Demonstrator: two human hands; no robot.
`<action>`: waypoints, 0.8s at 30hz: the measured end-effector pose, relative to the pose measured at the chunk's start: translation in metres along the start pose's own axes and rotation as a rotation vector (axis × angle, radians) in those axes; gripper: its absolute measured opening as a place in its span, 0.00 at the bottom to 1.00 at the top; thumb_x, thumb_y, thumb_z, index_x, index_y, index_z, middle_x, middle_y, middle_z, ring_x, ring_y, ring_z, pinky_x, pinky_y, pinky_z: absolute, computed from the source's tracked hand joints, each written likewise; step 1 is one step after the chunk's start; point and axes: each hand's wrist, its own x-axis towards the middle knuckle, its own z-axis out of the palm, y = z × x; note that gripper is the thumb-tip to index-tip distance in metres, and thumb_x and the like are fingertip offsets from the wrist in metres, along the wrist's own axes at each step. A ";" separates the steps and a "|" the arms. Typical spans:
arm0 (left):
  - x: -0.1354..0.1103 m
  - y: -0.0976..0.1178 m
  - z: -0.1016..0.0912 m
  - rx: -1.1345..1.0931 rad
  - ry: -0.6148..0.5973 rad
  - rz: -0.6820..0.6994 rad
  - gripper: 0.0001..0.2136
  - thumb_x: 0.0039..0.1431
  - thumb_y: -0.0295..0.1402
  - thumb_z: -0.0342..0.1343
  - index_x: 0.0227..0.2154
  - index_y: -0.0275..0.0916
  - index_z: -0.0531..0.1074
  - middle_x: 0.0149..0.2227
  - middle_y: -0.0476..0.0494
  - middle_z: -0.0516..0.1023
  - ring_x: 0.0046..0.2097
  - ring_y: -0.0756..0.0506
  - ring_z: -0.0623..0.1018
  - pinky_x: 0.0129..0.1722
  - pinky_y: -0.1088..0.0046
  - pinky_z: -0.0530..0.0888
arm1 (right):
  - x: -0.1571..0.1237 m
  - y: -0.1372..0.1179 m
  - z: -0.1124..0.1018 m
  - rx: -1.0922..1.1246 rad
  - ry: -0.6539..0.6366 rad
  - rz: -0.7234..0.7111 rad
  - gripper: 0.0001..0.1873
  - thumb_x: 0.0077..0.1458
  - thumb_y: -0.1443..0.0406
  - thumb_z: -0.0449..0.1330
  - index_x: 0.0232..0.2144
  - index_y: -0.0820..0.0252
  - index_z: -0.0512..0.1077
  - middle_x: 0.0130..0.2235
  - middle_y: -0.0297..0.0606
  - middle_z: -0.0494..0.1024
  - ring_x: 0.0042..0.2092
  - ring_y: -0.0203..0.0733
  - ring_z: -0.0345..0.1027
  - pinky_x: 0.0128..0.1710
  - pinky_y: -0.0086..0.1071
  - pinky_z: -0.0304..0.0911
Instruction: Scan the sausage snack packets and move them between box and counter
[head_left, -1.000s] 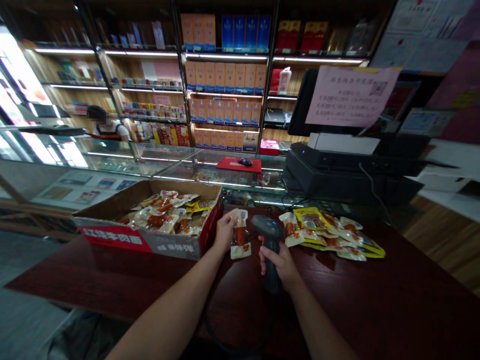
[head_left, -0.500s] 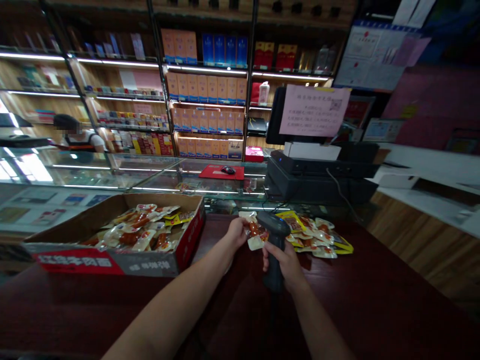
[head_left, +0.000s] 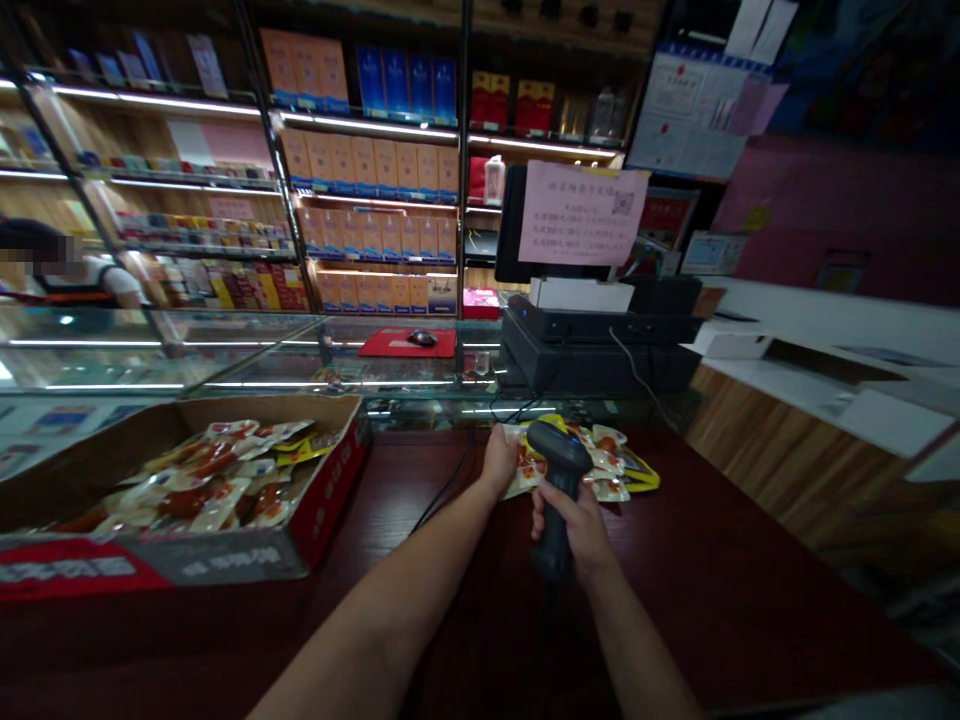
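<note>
While our right hand point(head_left: 570, 525) wraps firmly around the grip of a black handheld barcode scanner point(head_left: 555, 490), our left hand point(head_left: 499, 460) comes in from seven o'clock with its fingers closed on the edge of a sausage packet point(head_left: 525, 472) (the scanner's head hides part of the packet, so we can't see how much of it lies in the grip). From our left hand, the packet sits at three o'clock, directly beside the fingers and just under the scanner's head. A loose pile of similar packets point(head_left: 611, 462) lies at two o'clock from our right hand, touching the held packet or very nearly so. All of this is on a dark red wooden tabletop point(head_left: 697, 610), with a black cable point(head_left: 450, 483) running across it at nine o'clock from the left hand. Farther round at nine o'clock stands an open cardboard box point(head_left: 330, 490) with red sides, filled with more packets point(head_left: 202, 485). At twelve o'clock, a glass display counter point(head_left: 247, 365) carries a red mouse pad point(head_left: 407, 343) and a computer mouse point(head_left: 421, 338). At one o'clock, a black cash register point(head_left: 592, 345) sits under a pink paper notice point(head_left: 581, 213). Another person point(head_left: 82, 285) stands behind the glass at ten o'clock, before shelves of boxed goods point(head_left: 367, 160).
</note>
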 end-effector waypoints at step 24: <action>-0.076 0.203 -0.203 1.351 0.323 0.194 0.09 0.51 0.34 0.55 0.34 0.36 0.75 0.37 0.38 0.78 0.41 0.41 0.76 0.45 0.66 0.69 | -0.004 0.043 0.088 -0.034 -0.269 0.133 0.24 0.41 0.57 0.66 0.39 0.61 0.65 0.18 0.25 0.69 0.16 0.32 0.61 0.14 0.28 0.62</action>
